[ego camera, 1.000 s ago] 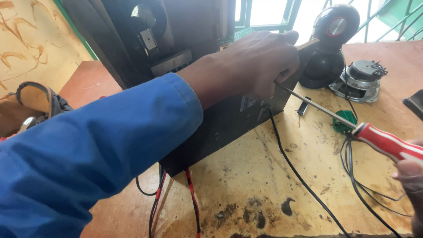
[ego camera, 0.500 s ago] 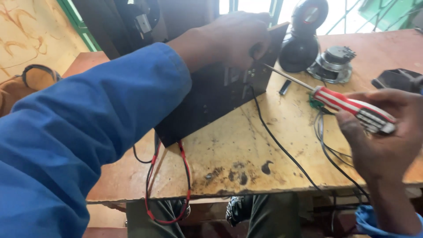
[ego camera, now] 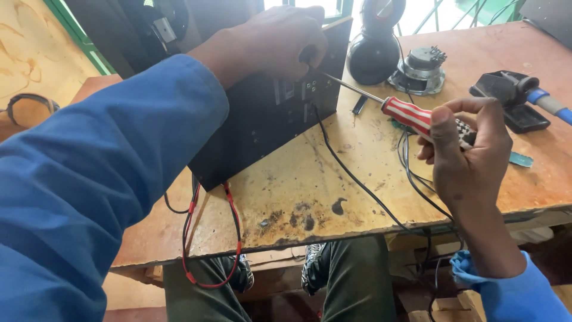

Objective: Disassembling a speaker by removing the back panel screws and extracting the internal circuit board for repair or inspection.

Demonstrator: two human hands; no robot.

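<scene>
A black box-shaped unit (ego camera: 262, 119) with a rear panel of sockets stands tilted on a worn wooden table (ego camera: 357, 179). My left hand (ego camera: 280, 39) grips its top edge near the corner. My right hand (ego camera: 465, 155) holds a screwdriver (ego camera: 411, 114) with a red and white striped handle. Its metal shaft points left and up, and the tip sits at the panel just under my left fingers. A black cable (ego camera: 351, 173) runs from the panel across the table and off the front edge.
Red and black wires (ego camera: 229, 238) hang below the unit over the table's front edge. A black round speaker (ego camera: 375, 53) and a bare speaker driver (ego camera: 420, 70) stand behind. A soldering iron stand (ego camera: 512, 98) is at the right. My knees show under the table.
My right hand has come fully into view, holding the screwdriver closer to me. The view has shifted down and the screwdriver tip stays at the panel.
</scene>
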